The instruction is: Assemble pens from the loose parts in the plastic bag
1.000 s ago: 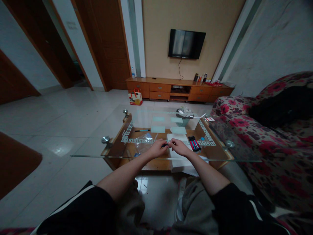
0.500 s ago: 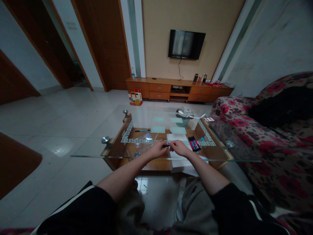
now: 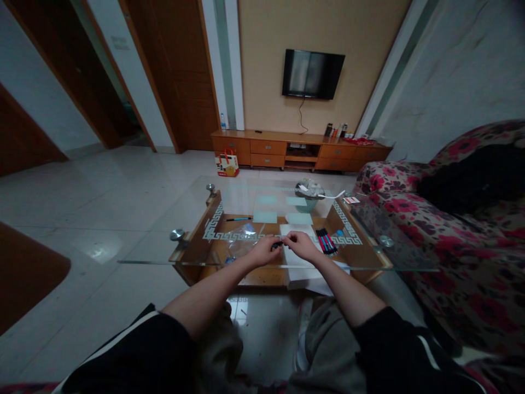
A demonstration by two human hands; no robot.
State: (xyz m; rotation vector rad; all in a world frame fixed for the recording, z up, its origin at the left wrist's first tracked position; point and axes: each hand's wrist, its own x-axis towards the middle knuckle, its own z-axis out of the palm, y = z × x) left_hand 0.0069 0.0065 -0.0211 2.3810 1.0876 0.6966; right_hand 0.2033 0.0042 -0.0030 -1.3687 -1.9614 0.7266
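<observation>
My left hand [image 3: 265,250] and my right hand [image 3: 301,244] meet over the near edge of a glass coffee table [image 3: 164,253]. Both are closed in a pinch on a small dark pen [image 3: 278,244] held between them. White paper [image 3: 296,236] lies under my right hand. A row of several red, blue and black pens [image 3: 326,241] lies just right of my right hand. A crumpled clear plastic bag [image 3: 243,236] sits left of my left hand. A single blue pen [image 3: 238,219] lies farther back on the left.
Pale green sticky notes [image 3: 264,216] and a small basket [image 3: 308,192] with crumpled paper sit at the table's far side. A floral sofa [image 3: 447,241] runs along the right. A wooden TV cabinet [image 3: 299,149] and a gift bag [image 3: 227,163] stand beyond on tiled floor.
Both hands stay together on the dark pen. My right hand has lifted slightly and the fingers have shifted on the pen.
</observation>
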